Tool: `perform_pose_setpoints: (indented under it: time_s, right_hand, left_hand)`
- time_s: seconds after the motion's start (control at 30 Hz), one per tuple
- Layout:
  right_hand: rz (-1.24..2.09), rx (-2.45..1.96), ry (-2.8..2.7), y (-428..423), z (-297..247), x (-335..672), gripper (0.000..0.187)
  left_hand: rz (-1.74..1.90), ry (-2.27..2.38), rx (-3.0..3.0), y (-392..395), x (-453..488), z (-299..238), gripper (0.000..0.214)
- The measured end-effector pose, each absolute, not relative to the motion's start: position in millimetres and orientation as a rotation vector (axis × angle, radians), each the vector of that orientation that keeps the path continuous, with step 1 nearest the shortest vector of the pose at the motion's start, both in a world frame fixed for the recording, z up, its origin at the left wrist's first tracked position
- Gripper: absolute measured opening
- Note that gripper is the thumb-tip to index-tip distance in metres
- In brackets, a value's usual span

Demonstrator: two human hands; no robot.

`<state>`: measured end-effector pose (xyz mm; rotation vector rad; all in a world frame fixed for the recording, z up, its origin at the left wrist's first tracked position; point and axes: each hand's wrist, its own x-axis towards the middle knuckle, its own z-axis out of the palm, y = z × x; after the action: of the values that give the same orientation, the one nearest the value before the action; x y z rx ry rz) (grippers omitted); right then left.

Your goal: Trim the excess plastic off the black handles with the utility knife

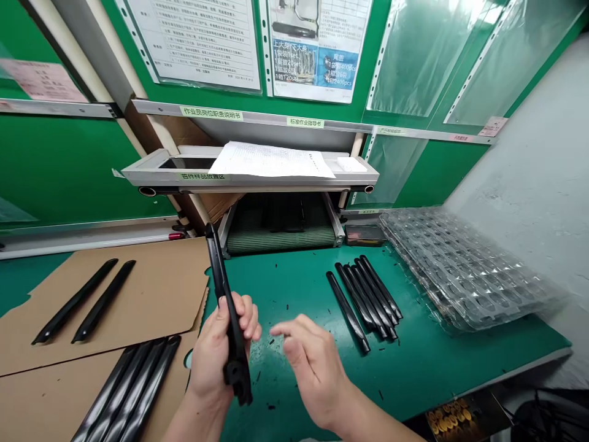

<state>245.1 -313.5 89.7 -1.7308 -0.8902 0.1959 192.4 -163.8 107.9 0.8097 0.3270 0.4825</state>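
My left hand (pixel 216 347) is wrapped around a long black plastic part (pixel 234 334), held tilted above the green table. Its lower end has a shaped fitting, and its narrow top reaches up toward the conveyor. Just to the right, my right hand (pixel 315 368) hovers with the index finger stretched toward the part and the thumb apart from it. No object shows between those fingers, and the hand does not touch the part. A group of slimmer black plastic strips (pixel 368 298) lies on the table to the right.
Cardboard sheets (pixel 151 282) on the left carry more long black parts (pixel 133 387). Clear plastic trays (pixel 473 276) are stacked at right. Behind the table are a green conveyor belt (pixel 280 239) and a shelf (pixel 257 179) with papers. Small black scraps dot the table.
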Motion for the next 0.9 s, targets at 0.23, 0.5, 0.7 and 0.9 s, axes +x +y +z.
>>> perform_pose_setpoints:
  time_s: [0.23,0.5,0.7,0.9]
  right_hand:
    - [0.131,-1.666,-0.876,-319.1,76.3,238.1,0.017]
    - [-0.464,-1.699,-1.061,-308.9,79.1,242.5,0.014]
    - [-0.365,-1.751,-1.102,-310.4,87.5,244.3,0.011]
    - [-0.073,-1.931,-1.131,-320.2,83.5,230.3,0.032]
  left_hand:
    - [0.541,0.428,0.97,-162.6,192.6,108.0,0.035]
    - [0.237,0.407,0.866,-171.3,191.6,102.8,0.038]
    - [0.204,0.463,0.868,-173.6,191.7,98.2,0.043]
    - [0.311,0.453,0.986,-161.7,191.4,107.4,0.038]
